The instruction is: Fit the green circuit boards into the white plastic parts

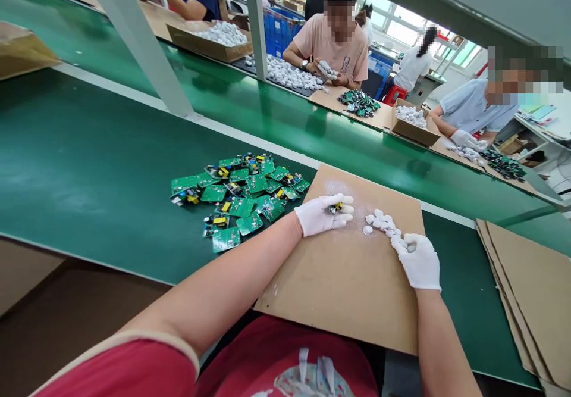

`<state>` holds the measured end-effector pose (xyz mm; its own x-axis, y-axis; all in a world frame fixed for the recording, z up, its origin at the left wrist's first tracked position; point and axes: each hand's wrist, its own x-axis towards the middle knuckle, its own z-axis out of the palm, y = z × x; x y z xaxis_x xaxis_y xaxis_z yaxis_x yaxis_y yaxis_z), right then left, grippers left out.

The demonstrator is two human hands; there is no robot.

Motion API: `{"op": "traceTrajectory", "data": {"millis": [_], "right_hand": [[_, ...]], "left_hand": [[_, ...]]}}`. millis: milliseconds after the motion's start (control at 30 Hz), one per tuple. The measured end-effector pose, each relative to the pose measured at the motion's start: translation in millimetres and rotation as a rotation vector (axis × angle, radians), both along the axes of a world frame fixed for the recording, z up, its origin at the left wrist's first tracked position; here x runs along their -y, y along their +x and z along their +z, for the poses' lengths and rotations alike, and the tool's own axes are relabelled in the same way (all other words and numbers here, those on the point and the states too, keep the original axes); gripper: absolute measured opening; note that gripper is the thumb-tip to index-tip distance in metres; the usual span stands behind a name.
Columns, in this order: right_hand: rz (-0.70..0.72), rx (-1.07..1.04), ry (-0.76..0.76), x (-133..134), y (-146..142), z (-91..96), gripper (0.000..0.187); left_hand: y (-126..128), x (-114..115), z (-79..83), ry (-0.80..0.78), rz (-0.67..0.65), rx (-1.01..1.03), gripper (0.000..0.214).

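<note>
My left hand (322, 215), in a white glove, holds a small circuit board (335, 208) with a yellow part on it, above the cardboard sheet (339, 290). Its fingers curl round the board and partly hide it. My right hand (419, 260), gloved too, reaches the near end of a cluster of small white pieces (384, 223) on the cardboard. Thumb and fingers come together there at one of the white pieces. Left of the cardboard lies a heap of green circuit boards (256, 184) with yellow and black components.
A pale strip (250, 132) divides my green bench from a further green surface. A slanted grey post (143, 46) rises at left. Stacked cardboard (530, 290) lies at right. Across the bench, several people work beside boxes of white pieces (223, 34) and piles of boards (359, 103).
</note>
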<state>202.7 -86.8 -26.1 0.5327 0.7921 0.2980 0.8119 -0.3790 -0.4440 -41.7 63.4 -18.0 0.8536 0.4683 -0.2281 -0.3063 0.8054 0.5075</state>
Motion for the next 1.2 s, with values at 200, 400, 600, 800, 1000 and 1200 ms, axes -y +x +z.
{"op": "traceTrajectory", "data": {"millis": [200, 400, 600, 800, 1000, 1200], "right_hand": [[0.057, 0.014, -0.009, -1, -2, -6.1, 0.034], [0.041, 0.003, -0.055, -6, 1, -7.4, 0.028], [0.026, -0.074, -0.039, -5, 3, -1.6, 0.031], [-0.141, -0.202, 0.045, -3, 10, 1.3, 0.03], [-0.155, -0.424, 0.201, -4, 10, -0.9, 0.033], [-0.171, -0.653, 0.374, 5, 10, 12.0, 0.042]], "left_hand": [[1, -1, -0.8, 0.01, -0.011, 0.001, 0.029], [1, 0, 0.9, 0.011, -0.003, -0.016, 0.029], [0, -1, -0.7, 0.007, 0.007, -0.018, 0.029], [0, 0, 0.7, 0.012, 0.008, -0.019, 0.031], [1, 0, 1.0, 0.013, 0.003, -0.006, 0.03], [1, -1, -0.3, 0.012, 0.003, 0.011, 0.028]]}}
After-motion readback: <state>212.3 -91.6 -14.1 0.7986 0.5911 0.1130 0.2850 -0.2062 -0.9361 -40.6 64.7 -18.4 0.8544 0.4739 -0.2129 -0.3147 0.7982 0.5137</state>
